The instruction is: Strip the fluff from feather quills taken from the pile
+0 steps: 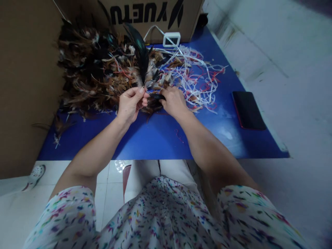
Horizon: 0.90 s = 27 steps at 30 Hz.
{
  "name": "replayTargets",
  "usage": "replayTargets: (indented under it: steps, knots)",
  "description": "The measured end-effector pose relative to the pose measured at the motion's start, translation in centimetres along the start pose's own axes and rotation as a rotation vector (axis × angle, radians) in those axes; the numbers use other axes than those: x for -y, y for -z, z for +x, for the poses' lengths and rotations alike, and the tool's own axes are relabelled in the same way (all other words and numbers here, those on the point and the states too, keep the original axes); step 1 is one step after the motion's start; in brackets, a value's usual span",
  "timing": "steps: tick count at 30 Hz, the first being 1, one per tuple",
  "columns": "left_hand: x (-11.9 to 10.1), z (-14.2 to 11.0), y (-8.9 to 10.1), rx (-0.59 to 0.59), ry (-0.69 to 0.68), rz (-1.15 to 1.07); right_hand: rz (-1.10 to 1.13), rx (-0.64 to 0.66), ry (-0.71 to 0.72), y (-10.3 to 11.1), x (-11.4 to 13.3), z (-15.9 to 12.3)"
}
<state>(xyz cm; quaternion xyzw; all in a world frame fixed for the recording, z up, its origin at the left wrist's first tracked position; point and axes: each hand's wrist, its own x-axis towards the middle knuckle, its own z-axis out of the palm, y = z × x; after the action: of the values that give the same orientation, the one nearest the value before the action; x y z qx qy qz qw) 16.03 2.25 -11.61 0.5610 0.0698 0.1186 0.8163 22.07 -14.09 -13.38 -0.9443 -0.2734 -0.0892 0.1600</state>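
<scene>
My left hand pinches the quill end of a long glossy black-green feather, which stands upright above the thumb and fingertip. Pale fluff shows at its base. My right hand is just beside it, fingers curled down on a dark feather at the near edge of the heap. Its fingertips are partly hidden among the feathers. Behind both hands spreads a large pile of brown and black feathers. Right of the pile lies a tangle of white and red strings.
A printed cardboard box stands at the back of the blue table, with another cardboard panel on the left. A small white device with a cord sits by the box. A phone lies near the right edge, beside the wall.
</scene>
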Motion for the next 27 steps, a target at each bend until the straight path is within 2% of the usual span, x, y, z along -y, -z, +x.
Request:
replayTargets:
  steps: [6,12,16,23,27]
  knots:
    - [0.2,-0.5,-0.5,0.030,0.032,-0.023,-0.028,-0.007,0.003,0.2,-0.1,0.1]
    - [0.0,-0.1,-0.1,-0.023,0.032,-0.017,0.048,-0.066,-0.015,0.2,-0.8,0.4]
    - [-0.1,0.3,0.2,-0.057,0.025,-0.017,0.251,-0.125,-0.037,0.8,-1.2,0.4]
    - [-0.1,0.3,0.3,-0.079,0.012,0.019,0.668,-0.335,-0.053,1.7,-2.3,0.8]
    - [0.1,0.5,0.5,-0.088,-0.017,0.030,0.885,-0.320,-0.060,2.4,-3.0,1.0]
